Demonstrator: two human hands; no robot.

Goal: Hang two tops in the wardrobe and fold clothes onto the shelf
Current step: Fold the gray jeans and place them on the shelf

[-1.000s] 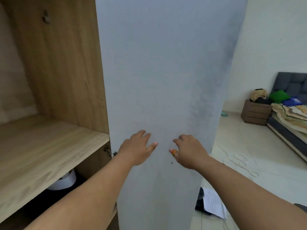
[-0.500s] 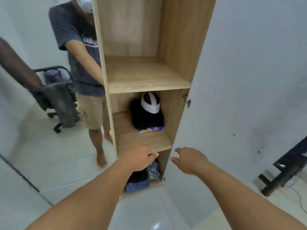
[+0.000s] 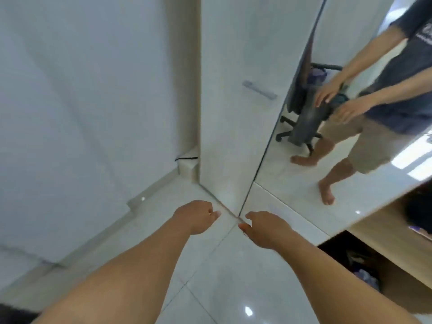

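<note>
Your left hand (image 3: 195, 216) and right hand (image 3: 263, 229) reach out side by side over the glossy white floor tiles (image 3: 224, 277), near each other but apart. Both hold nothing: the left has its fingers loosely curled under with the thumb tip showing, the right is relaxed, fingers bent downward.

Ahead of you stands the wardrobe (image 3: 224, 113), a tall, flat-fronted body in smooth pale laminate, its long axis running upright from the floor. A slim, straight metal bar handle (image 3: 259, 90) sits on the closed door. Just to the right of that door is a mirror panel (image 3: 327, 148), hard and shiny, reflecting a person in a dark T-shirt and beige shorts, barefoot, with both hands stretched forward, and a dark wheeled office chair (image 3: 304, 122) behind.

At the right edge the open compartment shows a wood-grain shelf (image 3: 385, 228), a flat board with a squared front edge. Dark, soft clothes (image 3: 364, 277) lie bunched in the space beneath it, and more dark fabric sits on top of it; the detail is too blurred to tell which garments they are.

A plain matte white wall (image 3: 81, 101) fills the left.
</note>
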